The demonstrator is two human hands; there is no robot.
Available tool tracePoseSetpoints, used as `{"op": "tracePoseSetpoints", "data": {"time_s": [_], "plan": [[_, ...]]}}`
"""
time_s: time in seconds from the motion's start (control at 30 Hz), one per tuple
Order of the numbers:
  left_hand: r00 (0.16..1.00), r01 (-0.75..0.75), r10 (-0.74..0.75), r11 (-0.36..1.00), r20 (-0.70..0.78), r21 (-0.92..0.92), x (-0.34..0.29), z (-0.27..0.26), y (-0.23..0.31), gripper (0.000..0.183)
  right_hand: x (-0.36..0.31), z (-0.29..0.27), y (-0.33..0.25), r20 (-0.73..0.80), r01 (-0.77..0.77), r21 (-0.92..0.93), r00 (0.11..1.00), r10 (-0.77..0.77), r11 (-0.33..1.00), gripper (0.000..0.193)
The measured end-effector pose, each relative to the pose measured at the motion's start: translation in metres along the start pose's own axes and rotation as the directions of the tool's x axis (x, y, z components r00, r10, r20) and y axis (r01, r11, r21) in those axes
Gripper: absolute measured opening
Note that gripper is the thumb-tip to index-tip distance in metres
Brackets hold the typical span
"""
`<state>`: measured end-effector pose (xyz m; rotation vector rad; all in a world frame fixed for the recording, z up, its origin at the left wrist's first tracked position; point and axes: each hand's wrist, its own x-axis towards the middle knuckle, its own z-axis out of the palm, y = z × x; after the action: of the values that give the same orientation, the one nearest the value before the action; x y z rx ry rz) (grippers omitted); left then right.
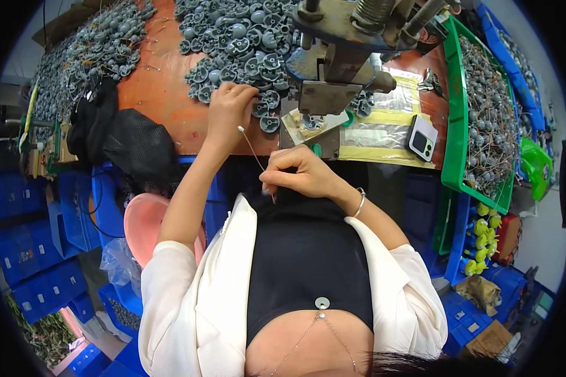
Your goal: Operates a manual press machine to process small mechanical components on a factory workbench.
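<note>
My left hand (231,110) is at the near edge of a heap of grey plastic half-shells (245,47), its fingers curled together. Whatever is between those fingertips is hidden. Closer to my body, my right hand (302,173) pinches a thin brownish cord (253,149) between thumb and finger. One end of the cord carries a small white tip and points up beside my left wrist; the other end hangs below my right fingers. A few loose grey half-shells (269,122) lie just right of my left hand.
A metal press (333,75) stands over the table ahead. Beside it a phone (422,138) lies on a yellow-taped sheet (374,135). A green tray (456,125) of grey corded parts is on the right. Another heap (100,47) and a black mesh bag (138,141) occupy the left.
</note>
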<state>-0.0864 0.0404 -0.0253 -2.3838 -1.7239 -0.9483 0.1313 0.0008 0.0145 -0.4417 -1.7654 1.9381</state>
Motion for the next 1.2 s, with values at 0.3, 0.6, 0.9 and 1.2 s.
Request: {"op": "tracePoseSetpoints", "data": {"time_s": [0.3,0.6,0.9,1.2], "plan": [[0.996,-0.061,0.044,0.971,0.076,0.230,0.013,0.010,-0.010,0.017,-0.006,0.001,0.011,-0.176,-0.097,0.071,0.978,0.108,0.993,0.019],[0.855,0.364,-0.508,0.448,0.103,-0.817,-0.028,-0.026,0.036,0.018,0.006,0.004,0.010,-0.449,-0.074,0.147,0.883,0.133,0.986,0.033],[0.923,0.219,-0.384,0.483,0.019,-0.848,-0.032,-0.032,0.053,0.031,0.007,0.004,0.015,-0.471,-0.093,0.114,0.872,0.136,0.989,0.037],[0.907,0.314,-0.348,0.184,0.236,-0.932,-0.028,-0.047,0.048,0.034,0.004,0.005,0.006,-0.434,-0.052,-0.023,0.900,0.037,0.998,0.033]]}}
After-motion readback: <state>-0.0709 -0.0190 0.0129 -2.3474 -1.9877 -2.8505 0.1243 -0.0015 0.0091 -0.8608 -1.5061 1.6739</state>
